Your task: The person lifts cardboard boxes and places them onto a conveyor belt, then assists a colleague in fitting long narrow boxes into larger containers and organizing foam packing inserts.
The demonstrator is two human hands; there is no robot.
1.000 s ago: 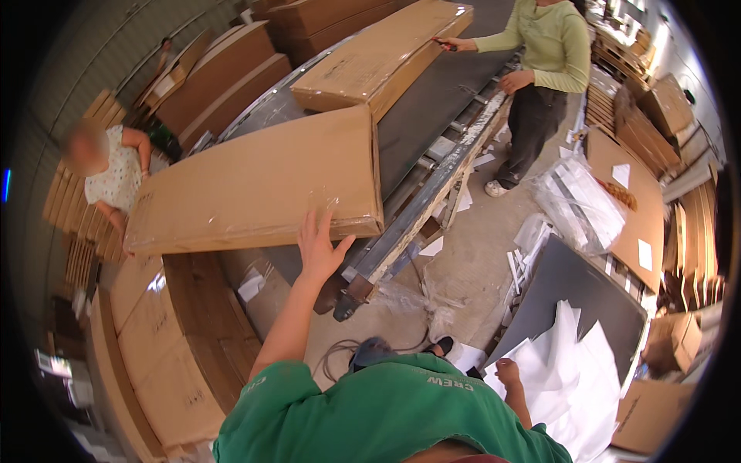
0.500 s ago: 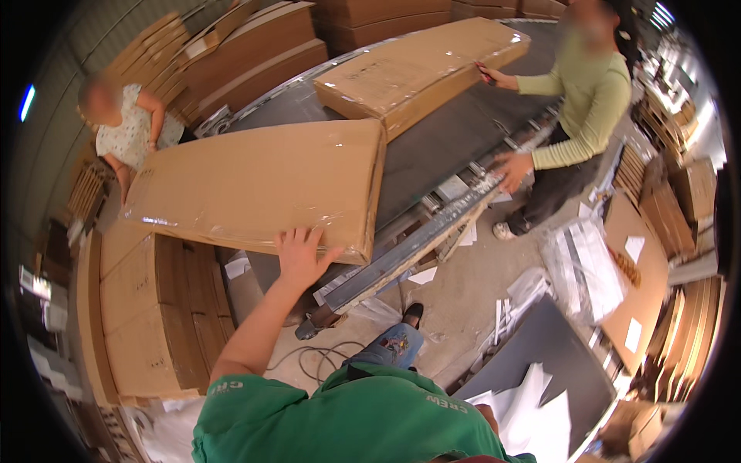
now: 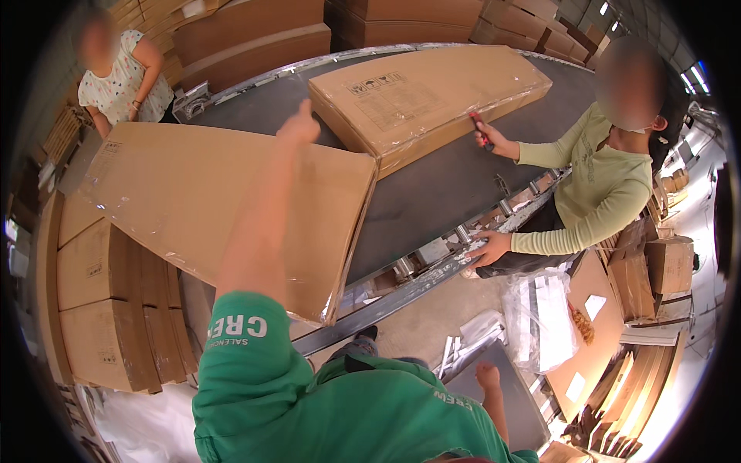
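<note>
Now the left hand [image 3: 299,126], index finger out, points toward the far carton [image 3: 436,89], having released the near carton [image 3: 177,189]; the right hand [image 3: 488,375] curls loosely.

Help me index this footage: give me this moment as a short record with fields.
Left hand: index finger extended, by the far edge of the near carton; contact cannot be told
Right hand: fingers curled, seen beside the dark sheet
Near carton: brown, flat, partly over the conveyor
Far carton: brown, flat, lying on the conveyor
Co-worker in light green: holds a red and black tool
Co-worker in spotted top: stands beyond the near carton
Lower left: stacked cartons
</note>
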